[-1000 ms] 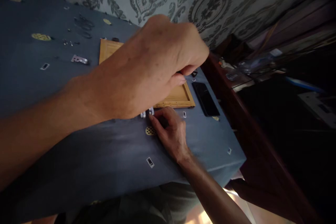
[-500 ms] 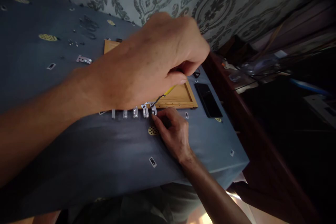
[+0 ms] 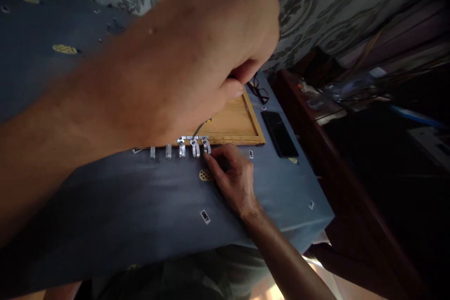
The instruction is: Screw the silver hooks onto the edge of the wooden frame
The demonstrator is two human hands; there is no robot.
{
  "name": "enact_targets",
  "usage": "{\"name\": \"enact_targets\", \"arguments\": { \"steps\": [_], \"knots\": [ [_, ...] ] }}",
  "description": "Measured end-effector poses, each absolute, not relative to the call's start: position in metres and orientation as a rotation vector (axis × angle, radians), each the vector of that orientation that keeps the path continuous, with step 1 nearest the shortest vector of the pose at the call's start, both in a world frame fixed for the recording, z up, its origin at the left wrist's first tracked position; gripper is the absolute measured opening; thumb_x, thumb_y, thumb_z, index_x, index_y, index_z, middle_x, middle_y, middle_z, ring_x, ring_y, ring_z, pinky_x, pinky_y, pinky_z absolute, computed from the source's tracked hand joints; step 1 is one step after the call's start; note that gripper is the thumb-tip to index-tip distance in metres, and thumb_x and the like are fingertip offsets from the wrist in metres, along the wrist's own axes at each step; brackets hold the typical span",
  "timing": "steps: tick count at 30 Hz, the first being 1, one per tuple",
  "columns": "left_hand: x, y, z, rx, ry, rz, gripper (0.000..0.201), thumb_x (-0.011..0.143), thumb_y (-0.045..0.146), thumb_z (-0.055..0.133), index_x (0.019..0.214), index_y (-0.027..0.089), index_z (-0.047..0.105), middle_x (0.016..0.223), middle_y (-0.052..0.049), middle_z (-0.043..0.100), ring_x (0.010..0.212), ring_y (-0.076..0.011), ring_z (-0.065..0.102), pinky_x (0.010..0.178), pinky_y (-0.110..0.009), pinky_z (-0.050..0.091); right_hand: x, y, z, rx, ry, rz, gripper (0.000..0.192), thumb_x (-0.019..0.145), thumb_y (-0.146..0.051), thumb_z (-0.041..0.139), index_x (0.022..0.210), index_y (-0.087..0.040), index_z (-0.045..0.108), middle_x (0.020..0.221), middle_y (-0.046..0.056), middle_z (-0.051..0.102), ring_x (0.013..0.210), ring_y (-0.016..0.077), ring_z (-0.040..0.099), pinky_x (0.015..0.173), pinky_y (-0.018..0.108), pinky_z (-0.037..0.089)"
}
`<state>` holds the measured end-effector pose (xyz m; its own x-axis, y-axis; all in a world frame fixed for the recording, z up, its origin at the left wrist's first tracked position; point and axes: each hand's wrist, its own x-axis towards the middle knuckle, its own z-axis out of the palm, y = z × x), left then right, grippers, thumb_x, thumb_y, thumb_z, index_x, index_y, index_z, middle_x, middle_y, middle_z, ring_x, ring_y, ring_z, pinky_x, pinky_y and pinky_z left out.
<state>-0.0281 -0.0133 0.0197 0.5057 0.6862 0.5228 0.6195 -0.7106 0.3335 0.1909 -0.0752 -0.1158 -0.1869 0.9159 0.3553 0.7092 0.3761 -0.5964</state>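
My left hand [image 3: 197, 51] fills the upper middle, close to the camera, closed around a thin tool [image 3: 200, 127] with a yellow handle and a dark shaft. The tool's tip points down at a row of small metal brackets [image 3: 181, 147] along the near edge of a wooden frame [image 3: 242, 124]. My right hand [image 3: 234, 176] lies on the blue cloth just below, its fingertips pinching the rightmost bracket [image 3: 206, 145]. My left hand hides most of the frame.
A dark phone [image 3: 280, 133] lies right of the frame, and glasses [image 3: 259, 92] lie beyond it. Small tags [image 3: 205, 216] and yellow round patches [image 3: 64, 49] dot the blue cloth [image 3: 105, 206]. The table edge drops off at right beside dark wooden furniture [image 3: 337, 168].
My left hand has risen toward the camera and now covers more of the frame; the tool tip shifted slightly left along the brackets. My right hand stayed put.
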Motion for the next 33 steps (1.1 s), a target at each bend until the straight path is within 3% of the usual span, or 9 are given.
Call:
{"name": "enact_targets", "arguments": {
  "steps": [2,4,9,15,19,24,27,31,33],
  "knots": [
    [-0.017,-0.014,0.024,2.762,1.187,0.886,0.013,0.09,0.015,0.058,0.087,0.017,0.071,0.105,0.008,0.061,0.119,-0.0239,0.065,0.102,-0.047,0.058,0.191,-0.075,-0.116,-1.394,-1.965,0.389,0.016,0.094,-0.028,0.064,0.079,-0.022,0.064,0.076,0.002,0.067,0.07,0.0171,0.061,0.064,0.029,0.046],
    [-0.01,-0.015,0.028,2.832,1.229,0.822,0.018,0.087,0.008,0.052,0.082,0.015,0.068,0.095,0.007,0.059,0.111,-0.0233,0.068,0.096,-0.05,0.059,0.19,-0.075,-0.116,-1.394,-1.968,0.385,0.016,0.094,-0.028,0.064,0.079,-0.022,0.064,0.076,0.002,0.067,0.07,0.017,0.061,0.064,0.029,0.046],
    [-0.006,-0.016,0.031,2.86,1.307,0.631,0.02,0.088,0.019,0.049,0.083,0.014,0.067,0.08,0.008,0.052,0.092,-0.0196,0.073,0.091,-0.056,0.058,0.189,-0.076,-0.115,-1.4,-1.971,0.384,0.016,0.094,-0.028,0.063,0.079,-0.022,0.064,0.076,0.002,0.067,0.071,0.017,0.061,0.065,0.029,0.047],
    [-0.011,-0.014,0.03,2.778,1.265,0.721,0.061,0.093,0.046,0.018,0.088,0.017,0.071,0.081,0.006,0.055,0.104,-0.0193,0.071,0.098,-0.053,0.054,0.188,-0.076,-0.114,-1.404,-1.968,0.389,0.017,0.094,-0.028,0.062,0.078,-0.022,0.064,0.076,0.002,0.067,0.07,0.017,0.061,0.065,0.03,0.046],
    [-0.014,-0.013,0.028,2.809,1.27,0.662,0.055,0.09,0.048,0.025,0.087,0.018,0.071,0.08,0.007,0.054,0.097,-0.0184,0.071,0.097,-0.054,0.053,0.188,-0.076,-0.114,-1.424,-1.958,0.41,0.017,0.093,-0.028,0.063,0.078,-0.022,0.064,0.076,0.002,0.068,0.07,0.0172,0.061,0.065,0.03,0.046],
    [-0.019,-0.013,0.025,2.742,1.228,0.715,0.07,0.091,0.049,0.009,0.088,0.019,0.071,0.082,0.005,0.052,0.122,-0.0239,0.065,0.111,-0.057,0.042,0.19,-0.076,-0.114,-1.45,-1.951,0.427,0.017,0.094,-0.03,0.063,0.078,-0.022,0.064,0.077,0.002,0.068,0.07,0.0173,0.06,0.065,0.03,0.046],
    [-0.016,-0.013,0.027,2.808,1.251,0.677,0.06,0.09,0.045,0.019,0.088,0.018,0.073,0.08,0.005,0.054,0.109,-0.0221,0.069,0.101,-0.055,0.05,0.19,-0.076,-0.115,-1.438,-1.954,0.425,0.017,0.094,-0.03,0.063,0.079,-0.022,0.063,0.077,0.002,0.067,0.071,0.0172,0.06,0.065,0.03,0.046],
    [-0.012,-0.013,0.031,2.847,1.396,0.585,0.019,0.081,0.027,0.056,0.082,0.021,0.074,0.074,0.009,0.059,0.08,-0.0154,0.07,0.08,-0.042,0.058,0.19,-0.076,-0.116,-1.419,-1.955,0.412,0.016,0.094,-0.028,0.064,0.079,-0.022,0.063,0.076,0.001,0.066,0.071,0.0169,0.061,0.065,0.029,0.045],
    [-0.014,-0.013,0.029,2.858,1.389,0.67,0.018,0.08,0.022,0.058,0.082,0.023,0.075,0.07,0.01,0.059,0.07,-0.0126,0.066,0.076,-0.039,0.058,0.19,-0.076,-0.117,-1.425,-1.952,0.409,0.016,0.094,-0.028,0.065,0.079,-0.022,0.063,0.076,0.002,0.066,0.071,0.0169,0.061,0.065,0.029,0.045]
  ]
}}
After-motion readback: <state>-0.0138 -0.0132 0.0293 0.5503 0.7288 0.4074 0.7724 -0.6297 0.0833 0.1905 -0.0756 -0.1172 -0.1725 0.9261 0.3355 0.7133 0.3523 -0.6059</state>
